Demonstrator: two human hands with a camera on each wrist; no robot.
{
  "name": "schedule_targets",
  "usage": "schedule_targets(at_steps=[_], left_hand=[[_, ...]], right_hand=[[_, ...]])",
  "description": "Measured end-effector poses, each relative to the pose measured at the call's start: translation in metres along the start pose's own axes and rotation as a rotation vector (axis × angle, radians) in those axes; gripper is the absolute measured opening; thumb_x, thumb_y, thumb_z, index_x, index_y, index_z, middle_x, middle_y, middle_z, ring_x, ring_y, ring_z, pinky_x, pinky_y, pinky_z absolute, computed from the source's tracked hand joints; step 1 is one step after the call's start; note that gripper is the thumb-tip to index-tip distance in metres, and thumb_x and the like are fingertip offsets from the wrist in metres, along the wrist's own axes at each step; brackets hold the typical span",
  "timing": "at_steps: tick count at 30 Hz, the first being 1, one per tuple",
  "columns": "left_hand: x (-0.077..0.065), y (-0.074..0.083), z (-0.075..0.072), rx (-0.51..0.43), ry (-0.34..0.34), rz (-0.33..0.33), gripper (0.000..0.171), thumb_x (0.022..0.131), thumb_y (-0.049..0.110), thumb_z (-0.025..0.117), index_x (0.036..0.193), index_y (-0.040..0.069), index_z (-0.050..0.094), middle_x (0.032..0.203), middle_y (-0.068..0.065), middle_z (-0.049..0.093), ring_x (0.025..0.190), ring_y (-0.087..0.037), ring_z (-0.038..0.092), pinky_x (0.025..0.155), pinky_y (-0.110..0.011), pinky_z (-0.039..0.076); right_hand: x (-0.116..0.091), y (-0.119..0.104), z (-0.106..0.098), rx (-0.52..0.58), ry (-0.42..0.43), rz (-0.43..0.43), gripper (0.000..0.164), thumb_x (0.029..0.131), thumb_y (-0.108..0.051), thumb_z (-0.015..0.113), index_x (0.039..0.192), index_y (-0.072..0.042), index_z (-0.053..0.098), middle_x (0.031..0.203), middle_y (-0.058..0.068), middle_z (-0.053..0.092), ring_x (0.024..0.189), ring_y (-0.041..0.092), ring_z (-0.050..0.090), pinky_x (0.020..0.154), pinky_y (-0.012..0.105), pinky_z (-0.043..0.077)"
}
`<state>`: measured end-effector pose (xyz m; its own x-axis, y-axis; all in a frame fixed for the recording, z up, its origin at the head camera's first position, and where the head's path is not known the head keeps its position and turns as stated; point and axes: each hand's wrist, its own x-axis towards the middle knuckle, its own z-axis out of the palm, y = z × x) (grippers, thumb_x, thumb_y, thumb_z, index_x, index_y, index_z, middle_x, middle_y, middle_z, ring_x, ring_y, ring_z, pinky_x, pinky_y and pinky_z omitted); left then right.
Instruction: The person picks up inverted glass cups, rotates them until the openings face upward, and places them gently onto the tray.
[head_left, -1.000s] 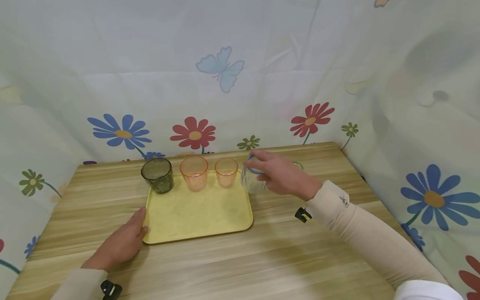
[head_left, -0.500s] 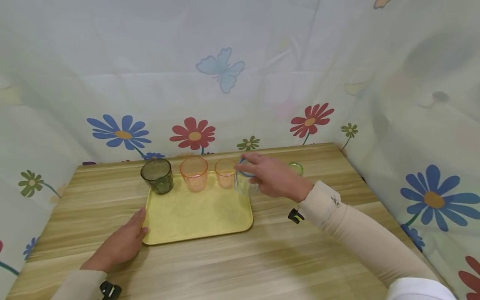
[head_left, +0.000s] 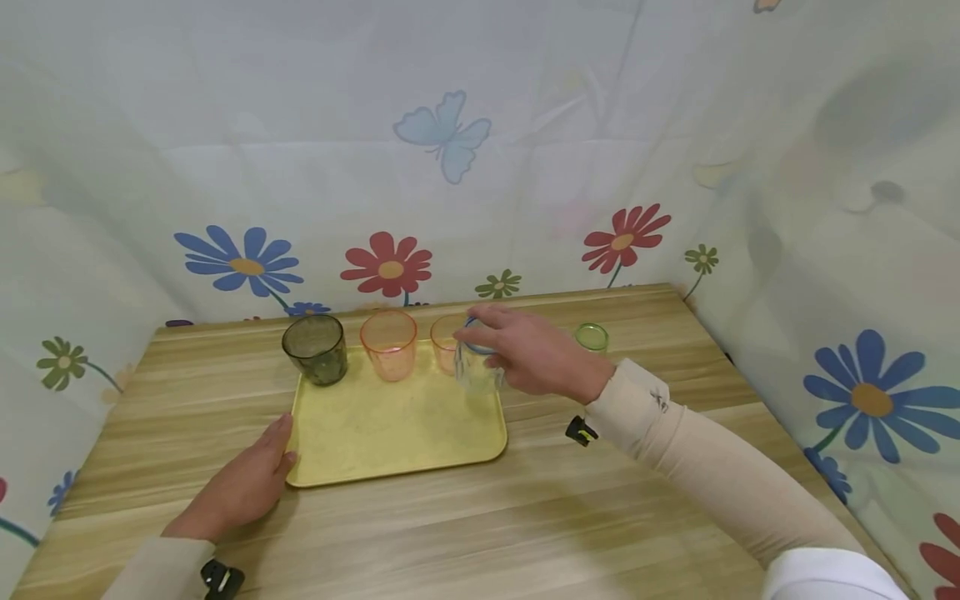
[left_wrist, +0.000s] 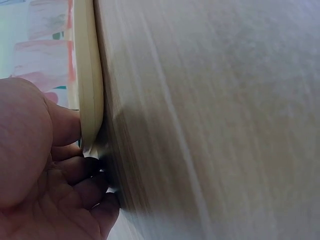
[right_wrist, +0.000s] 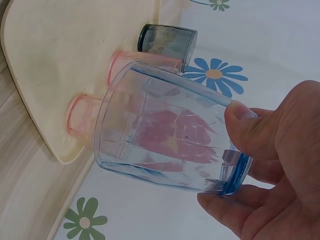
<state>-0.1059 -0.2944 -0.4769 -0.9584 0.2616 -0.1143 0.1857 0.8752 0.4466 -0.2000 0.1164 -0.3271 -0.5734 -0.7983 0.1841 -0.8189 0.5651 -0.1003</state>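
My right hand (head_left: pixel 543 354) grips a clear, blue-tinted glass (right_wrist: pixel 170 135) by its upper end, thumb and fingers around the deep blue ring. In the head view this glass overlaps the right end of a yellow tray (head_left: pixel 390 437) and partly covers a small orange glass (head_left: pixel 444 343). Left of that, a larger orange glass (head_left: pixel 390 350) and a dark grey glass (head_left: pixel 318 354) stand along the tray's back edge. My left hand (head_left: pixel 251 479) rests against the tray's left front corner. Its thumb (left_wrist: pixel 67 127) touches the edge in the left wrist view, other fingers lying alongside.
A green-rimmed glass (head_left: pixel 592 337) stands farther right on the wooden table (head_left: pixel 585 517), partly hidden by my right hand. A flower-printed cloth (head_left: pixel 525 192) hangs behind the table and along both sides.
My right hand has moved left with the blue-tinted glass, from beside the tray to over its right end. The green-rimmed glass has come into fuller view. My left hand has stayed put.
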Motion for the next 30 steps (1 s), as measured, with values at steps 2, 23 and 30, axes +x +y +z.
schedule_targets(at_steps=[2, 23, 30], left_hand=[[0.0, 0.0, 0.0, 0.001, 0.003, 0.004, 0.062, 0.109, 0.013, 0.046, 0.154, -0.023, 0.021, 0.161, -0.045, 0.023, 0.149, -0.061, 0.028, 0.117, -0.072, 0.031], [-0.001, 0.002, 0.0, 0.027, 0.008, 0.015, 0.061, 0.108, 0.009, 0.046, 0.152, -0.025, 0.022, 0.16, -0.046, 0.023, 0.148, -0.062, 0.028, 0.117, -0.072, 0.031], [-0.002, 0.001, 0.0, 0.034, 0.008, 0.012, 0.061, 0.109, 0.011, 0.045, 0.153, -0.025, 0.023, 0.16, -0.045, 0.024, 0.148, -0.061, 0.029, 0.117, -0.071, 0.031]], right_hand=[[0.002, -0.001, -0.001, 0.002, 0.001, -0.009, 0.05, 0.097, -0.001, 0.069, 0.145, -0.013, 0.062, 0.155, 0.018, 0.055, 0.142, 0.033, 0.056, 0.108, 0.044, 0.056], [0.018, -0.014, 0.0, 0.001, -0.017, -0.048, 0.052, 0.096, 0.002, 0.068, 0.144, -0.016, 0.061, 0.155, 0.016, 0.055, 0.145, 0.031, 0.053, 0.102, 0.04, 0.059], [0.024, -0.021, 0.001, 0.001, -0.016, -0.056, 0.051, 0.095, 0.0, 0.07, 0.144, -0.015, 0.062, 0.155, 0.017, 0.055, 0.145, 0.03, 0.054, 0.103, 0.04, 0.059]])
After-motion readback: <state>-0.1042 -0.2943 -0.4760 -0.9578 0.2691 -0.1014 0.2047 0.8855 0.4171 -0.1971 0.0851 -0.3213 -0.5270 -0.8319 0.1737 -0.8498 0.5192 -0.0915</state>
